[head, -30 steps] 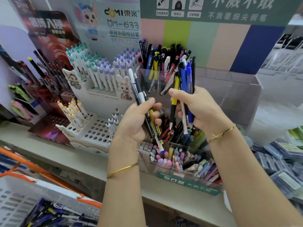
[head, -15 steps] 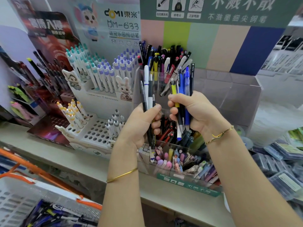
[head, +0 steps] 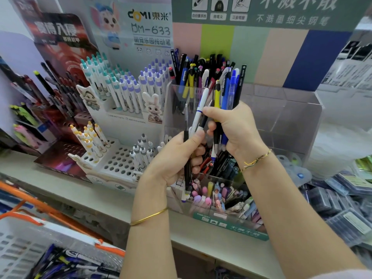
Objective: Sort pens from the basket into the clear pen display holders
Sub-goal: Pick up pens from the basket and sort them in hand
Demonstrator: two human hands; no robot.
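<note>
My left hand (head: 181,156) grips a small bunch of pens (head: 187,174), a black one pointing down and a white pen (head: 198,113) tilted up to the right. My right hand (head: 235,127) holds an upright bundle of pens (head: 227,91), yellow, blue and black. The white pen's upper part lies against my right thumb. Both hands hover in front of the clear tiered pen holder (head: 281,109), whose back left compartment is packed with mixed pens (head: 201,71). The white basket (head: 30,242) with orange handles sits at the lower left with several pens (head: 70,264) inside.
A white cartoon-animal pen stand (head: 120,162) with holes stands left of the holder, with a red and black display (head: 54,81) further left. Pastel pens (head: 217,196) fill the holder's front row. Packaged goods (head: 342,196) lie at the right on the grey shelf (head: 90,192).
The white pen in my left hand has tilted right toward my right hand, which now touches it. My right hand's bundle has stayed upright, shifting slightly.
</note>
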